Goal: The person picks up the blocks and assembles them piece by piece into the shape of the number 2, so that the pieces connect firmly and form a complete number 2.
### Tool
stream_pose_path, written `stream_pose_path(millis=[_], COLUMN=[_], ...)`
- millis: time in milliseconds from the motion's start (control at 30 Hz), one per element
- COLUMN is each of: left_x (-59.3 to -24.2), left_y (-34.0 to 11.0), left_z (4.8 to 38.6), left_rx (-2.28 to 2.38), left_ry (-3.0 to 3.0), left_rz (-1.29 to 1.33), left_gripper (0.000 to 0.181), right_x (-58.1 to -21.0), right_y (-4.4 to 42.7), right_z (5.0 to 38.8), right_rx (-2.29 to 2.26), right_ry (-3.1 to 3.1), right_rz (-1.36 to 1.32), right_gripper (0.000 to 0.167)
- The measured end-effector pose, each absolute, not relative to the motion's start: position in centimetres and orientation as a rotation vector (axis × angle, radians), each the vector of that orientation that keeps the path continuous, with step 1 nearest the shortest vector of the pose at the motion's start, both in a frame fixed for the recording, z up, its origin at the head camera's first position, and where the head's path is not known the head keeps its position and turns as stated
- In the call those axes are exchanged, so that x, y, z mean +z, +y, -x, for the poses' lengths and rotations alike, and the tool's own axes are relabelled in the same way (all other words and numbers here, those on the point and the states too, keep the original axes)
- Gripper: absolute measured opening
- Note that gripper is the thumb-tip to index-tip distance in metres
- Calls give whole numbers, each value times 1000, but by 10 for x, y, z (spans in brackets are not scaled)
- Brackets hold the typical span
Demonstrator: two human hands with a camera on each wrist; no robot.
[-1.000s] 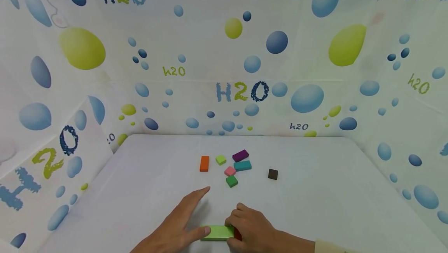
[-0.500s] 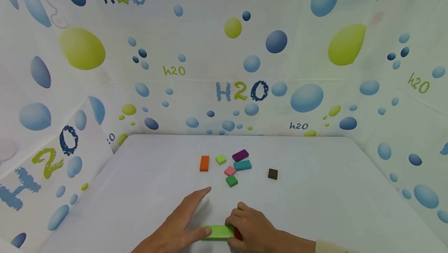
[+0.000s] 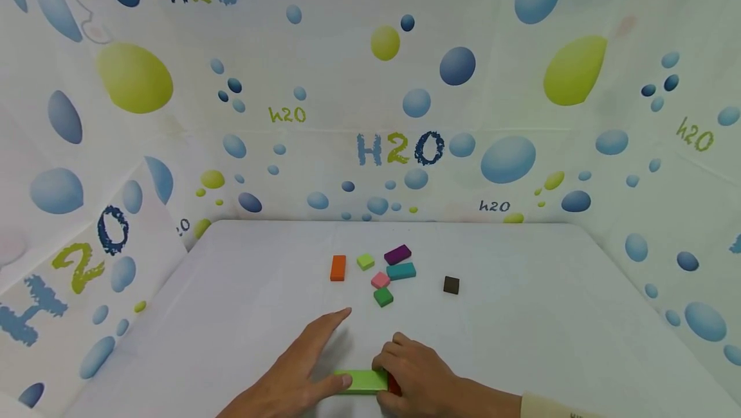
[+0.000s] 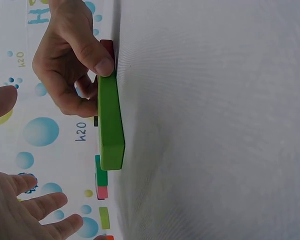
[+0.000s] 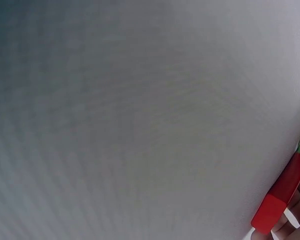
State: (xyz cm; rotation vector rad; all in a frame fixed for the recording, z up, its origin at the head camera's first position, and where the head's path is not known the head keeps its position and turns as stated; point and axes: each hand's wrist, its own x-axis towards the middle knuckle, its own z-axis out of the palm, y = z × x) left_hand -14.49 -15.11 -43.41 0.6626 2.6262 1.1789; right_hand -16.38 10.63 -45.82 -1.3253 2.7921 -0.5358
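Fingers spread, left hand hovers near a green block; right hand pinches it beside a red block.

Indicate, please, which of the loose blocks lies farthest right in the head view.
The dark brown block, lying alone, well right of the teal block and purple block.
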Motion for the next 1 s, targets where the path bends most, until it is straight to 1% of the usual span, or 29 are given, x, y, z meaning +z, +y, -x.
stream_pose_path(millis=[200, 367, 633, 800, 1000], left_x=[-434, -433, -436, -435, -433], left_y=[-150, -149, -149, -150, -150], left_z=[146, 147, 151, 153, 155], left_rx=[1171, 1160, 1175, 1179, 1186], left_ry=[2625, 2629, 2654, 2654, 2646], left_rz=[-655, -659, -699, -679, -628], left_gripper=[79, 78, 80, 81, 82], right_x=[-460, -460, -457, -455, -450], right_y=[105, 104, 100, 99, 99], right_z=[164, 164, 170, 171, 175], right_rx=[-601, -637, -661, -675, -694], right_ry=[2763, 2760, 2735, 2746, 2754], right_rz=[1289, 1305, 1145, 1157, 1051], right_gripper=[28, 28, 34, 33, 30])
